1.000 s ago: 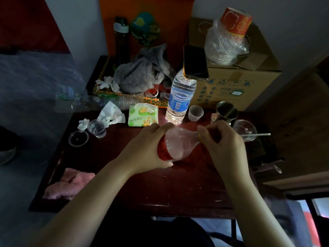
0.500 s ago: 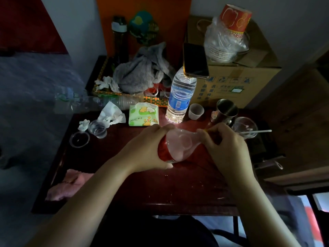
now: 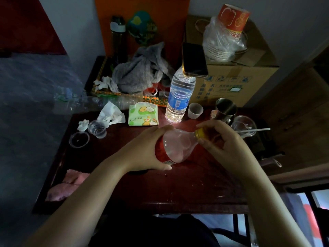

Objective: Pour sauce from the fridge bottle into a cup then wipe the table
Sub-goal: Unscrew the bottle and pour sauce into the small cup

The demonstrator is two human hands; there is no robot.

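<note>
A clear plastic sauce bottle (image 3: 176, 146) with a red label lies tilted over the middle of the dark red table (image 3: 178, 186), neck pointing right. My left hand (image 3: 147, 148) grips its body. My right hand (image 3: 220, 141) pinches the yellow cap (image 3: 200, 133) on the neck. A small white cup (image 3: 195, 110) stands behind the bottle, a small clear cup (image 3: 97, 129) at the left. A pink cloth (image 3: 65, 186) lies at the table's front left corner.
A tall water bottle (image 3: 179, 97) with a phone (image 3: 194, 59) resting on top stands behind. A steel mug (image 3: 225, 109), a clear cup with a straw (image 3: 243, 125), a tissue pack (image 3: 143, 116), crumpled tissues, a clear lid (image 3: 79, 139) and a cardboard box (image 3: 236, 81) crowd the far side.
My right hand has shifted on the bottle's neck, so the yellow cap now shows between its fingers. The bottle stays tilted in my left hand.
</note>
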